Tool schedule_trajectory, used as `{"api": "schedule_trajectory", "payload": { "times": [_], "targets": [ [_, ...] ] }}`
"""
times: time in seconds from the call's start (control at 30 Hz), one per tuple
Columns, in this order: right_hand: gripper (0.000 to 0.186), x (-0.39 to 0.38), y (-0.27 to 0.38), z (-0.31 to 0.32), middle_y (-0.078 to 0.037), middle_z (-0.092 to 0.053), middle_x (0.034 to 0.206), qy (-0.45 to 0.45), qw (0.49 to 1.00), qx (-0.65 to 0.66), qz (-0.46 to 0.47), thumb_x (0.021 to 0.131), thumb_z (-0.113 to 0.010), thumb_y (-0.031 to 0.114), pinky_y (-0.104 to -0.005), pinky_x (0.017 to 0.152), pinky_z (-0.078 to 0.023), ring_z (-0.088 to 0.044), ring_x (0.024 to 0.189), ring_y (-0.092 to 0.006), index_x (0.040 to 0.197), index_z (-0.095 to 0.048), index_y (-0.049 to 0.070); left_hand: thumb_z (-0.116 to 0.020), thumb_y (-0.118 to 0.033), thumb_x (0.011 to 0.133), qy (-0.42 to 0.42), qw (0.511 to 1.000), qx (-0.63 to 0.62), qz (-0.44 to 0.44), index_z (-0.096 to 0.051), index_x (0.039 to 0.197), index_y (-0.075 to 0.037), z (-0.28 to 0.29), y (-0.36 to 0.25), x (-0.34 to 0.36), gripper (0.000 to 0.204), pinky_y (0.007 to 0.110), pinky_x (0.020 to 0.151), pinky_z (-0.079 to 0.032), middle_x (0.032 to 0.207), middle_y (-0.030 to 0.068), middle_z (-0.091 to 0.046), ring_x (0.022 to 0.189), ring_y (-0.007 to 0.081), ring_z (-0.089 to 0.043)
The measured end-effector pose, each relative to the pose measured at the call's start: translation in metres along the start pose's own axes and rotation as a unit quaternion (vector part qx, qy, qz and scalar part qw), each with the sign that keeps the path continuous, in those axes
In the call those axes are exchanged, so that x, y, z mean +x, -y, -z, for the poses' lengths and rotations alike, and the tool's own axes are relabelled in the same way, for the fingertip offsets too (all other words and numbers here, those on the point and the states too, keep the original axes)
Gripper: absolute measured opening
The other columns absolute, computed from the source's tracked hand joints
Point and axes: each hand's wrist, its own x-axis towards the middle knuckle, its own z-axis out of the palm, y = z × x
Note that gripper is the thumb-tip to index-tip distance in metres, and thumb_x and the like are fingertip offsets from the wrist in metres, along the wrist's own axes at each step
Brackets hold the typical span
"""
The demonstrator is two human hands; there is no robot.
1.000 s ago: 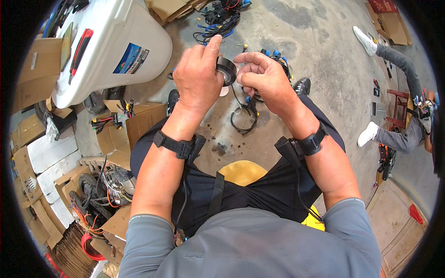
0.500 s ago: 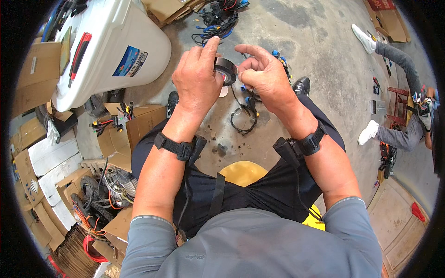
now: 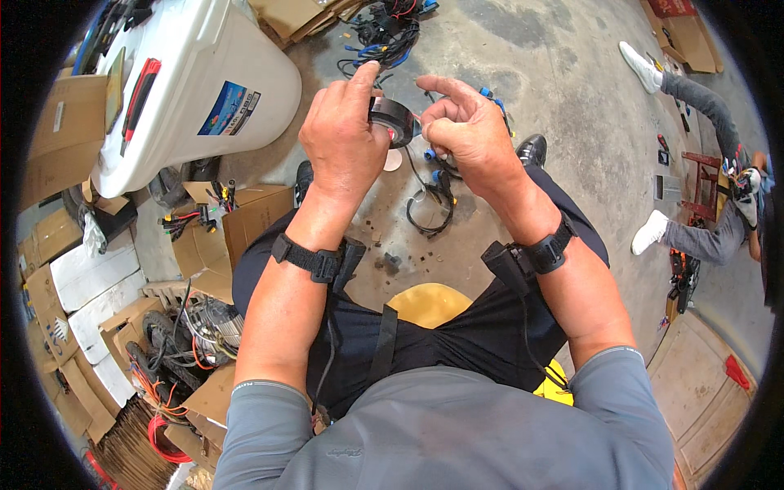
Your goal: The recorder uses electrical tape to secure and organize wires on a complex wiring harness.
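1. The left hand was wrapped around a roll of black electrical tape, thumb and index finger pinching it from either side, so the roll sat up at chest height between both hands rather than down on the floor.
2. The right hand was right beside the roll, index finger stretched out over it and the other fingers curled in narrow. Looked to me like it was pinching at the tape's loose end or a wire, but the fingers hid that bit, so I couldn't tell for sure what it gripped.
3. Holding it high like that kept the roll clear of the black cable bundle with blue connectors lying on the concrete floor just below the hands.
4. The person was perched on a yellow stool, knees apart, which left an open patch of floor straight ahead.
5. Left side was tight: a big white plastic tub lay tipped over close to the left forearm, with cardboard boxes and a wiry motor packed below it.
6. Right side had much more room, with bare floor out to another person's legs in white sneakers, well apart.
7. More tangled cables sat farther ahead, out of the way.
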Motion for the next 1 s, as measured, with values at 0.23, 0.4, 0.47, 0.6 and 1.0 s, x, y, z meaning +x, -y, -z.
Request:
{"api": "schedule_trajectory", "payload": {
  "times": [0.23, 0.4, 0.47, 0.6, 1.0],
  "targets": [
    [0.049, -0.004, 0.003, 0.005, -0.004, -0.062, 0.085, 0.018, 0.998, 0.034, -0.045, 0.082, -0.062, 0.008, -0.0215, 0.061, -0.045, -0.057, 0.069, -0.0086, 0.127, -0.051, -0.008, -0.054, 0.009, 0.066, -0.028, 1.0, -0.011, 0.002, -0.063, 0.119, -0.009, 0.001, 0.009, 0.001, 0.056, 0.037, 0.07, -0.052, 0.086, 0.0125, -0.068, 0.079, 0.0298, -0.066],
    [0.043, -0.003, 0.005, 0.008, -0.004, -0.062, 0.085, 0.005, 0.998, 0.017, -0.059, 0.086, -0.062, 0.017, -0.0213, 0.059, -0.044, -0.058, 0.068, -0.0088, 0.123, -0.056, -0.005, -0.056, 0.009, 0.064, -0.022, 1.0, -0.013, -0.014, -0.063, 0.119, -0.009, 0.003, 0.006, 0.001, 0.058, 0.037, 0.071, -0.052, 0.086, 0.0119, -0.068, 0.079, 0.0295, -0.066],
    [0.043, -0.002, 0.004, 0.004, -0.002, -0.062, 0.084, 0.007, 0.999, -0.009, -0.047, 0.086, -0.064, 0.017, -0.0215, 0.059, -0.044, -0.057, 0.068, -0.0076, 0.123, -0.057, -0.003, -0.057, 0.009, 0.063, -0.019, 1.0, -0.013, -0.021, -0.063, 0.119, -0.01, 0.002, 0.006, 0.0, 0.059, 0.038, 0.071, -0.052, 0.086, 0.0114, -0.068, 0.079, 0.0293, -0.065],
    [0.042, -0.002, 0.0, 0.005, -0.002, -0.062, 0.082, 0.034, 0.998, -0.05, -0.026, 0.085, -0.066, 0.015, -0.0216, 0.058, -0.044, -0.057, 0.067, -0.0068, 0.122, -0.058, -0.003, -0.071, 0.002, 0.056, -0.014, 0.999, 0.012, -0.045, -0.062, 0.117, -0.013, -0.001, 0.006, -0.002, 0.064, 0.039, 0.064, -0.05, 0.081, 0.0033, -0.063, 0.078, 0.0273, -0.062],
    [0.043, -0.002, 0.005, 0.002, -0.003, -0.062, 0.08, 0.009, 0.999, -0.026, 0.021, 0.08, -0.06, -0.001, -0.0225, 0.059, -0.047, -0.057, 0.066, -0.008, 0.122, -0.054, -0.004, -0.059, 0.009, 0.069, -0.016, 0.998, -0.052, 0.008, -0.064, 0.116, -0.006, -0.007, 0.003, -0.003, 0.049, 0.035, 0.069, -0.052, 0.086, 0.0122, -0.068, 0.076, 0.0258, -0.067]
  ]
}}
